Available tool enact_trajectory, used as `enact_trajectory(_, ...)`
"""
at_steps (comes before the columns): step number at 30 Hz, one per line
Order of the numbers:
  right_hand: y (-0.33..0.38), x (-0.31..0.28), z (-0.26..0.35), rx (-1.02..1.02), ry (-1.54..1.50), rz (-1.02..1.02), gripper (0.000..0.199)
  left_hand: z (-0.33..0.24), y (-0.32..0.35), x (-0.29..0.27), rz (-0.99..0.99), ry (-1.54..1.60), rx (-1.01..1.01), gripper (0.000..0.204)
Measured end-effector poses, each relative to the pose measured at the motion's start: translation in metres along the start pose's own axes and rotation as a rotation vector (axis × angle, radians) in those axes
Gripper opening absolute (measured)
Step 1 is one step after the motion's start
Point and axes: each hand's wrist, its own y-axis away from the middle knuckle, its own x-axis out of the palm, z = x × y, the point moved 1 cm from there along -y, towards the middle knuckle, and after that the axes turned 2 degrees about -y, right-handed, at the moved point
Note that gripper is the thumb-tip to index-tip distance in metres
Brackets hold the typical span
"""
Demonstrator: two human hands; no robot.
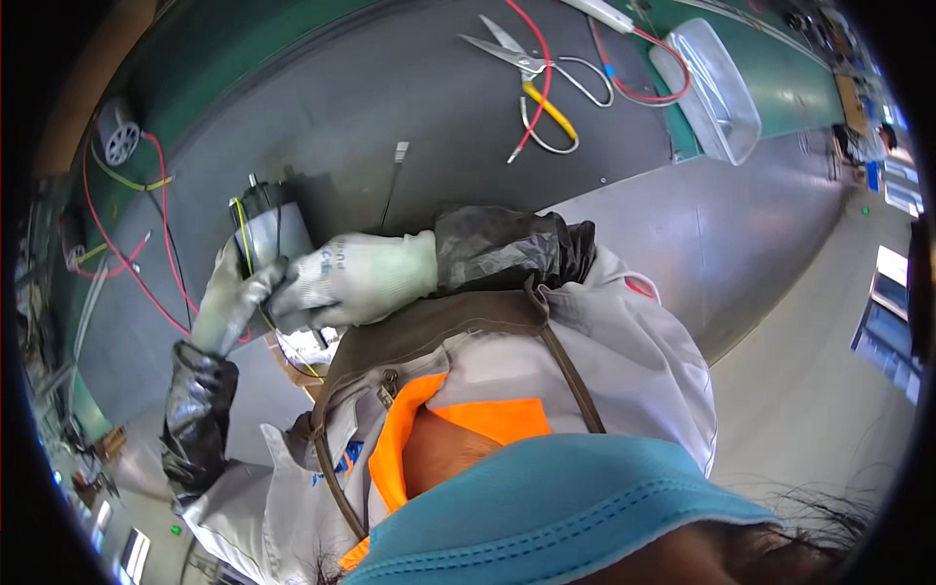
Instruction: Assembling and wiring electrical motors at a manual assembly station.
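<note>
A small grey cylindrical motor (pixel 265 226) with a dark end cap and yellow and black wires is held above the dark grey mat (pixel 390 107). My right hand (pixel 356 278), in a white glove with a black sleeve cover, wraps around the motor's lower part from the right. My left hand (pixel 219 307), also in a white glove, grips the same motor from the lower left, its fingers meeting the right hand's. The motor's bottom end is hidden by the gloves. A thin yellow wire (pixel 292 351) trails down below the hands.
Steel scissors (pixel 531 60) and yellow-handled pliers (pixel 551 112) lie at the mat's far side among red wires (pixel 531 88). A clear plastic tray (pixel 717 88) sits far right. A second motor (pixel 119 138) with red and yellow leads lies far left. A black cable tie (pixel 393 185) lies mid-mat.
</note>
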Motion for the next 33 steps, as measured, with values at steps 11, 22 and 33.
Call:
enact_trajectory(11, 0.225, -0.276, 0.067, 0.637, 0.984, -1.378, 0.028, -0.016, -0.011, 0.021, -0.046, 0.219, 0.207, 0.070)
enact_trajectory(22, 0.277, -0.331, 0.020, 1.150, 1.700, -0.607, 0.030, -0.067, -0.007, -0.025, 0.304, -0.143, 0.023, 0.050)
enact_trajectory(33, 0.060, -0.126, 0.052, 0.585, -0.156, -0.739, 0.036, -0.069, 0.007, -0.047, 0.260, -0.131, -0.371, 0.044)
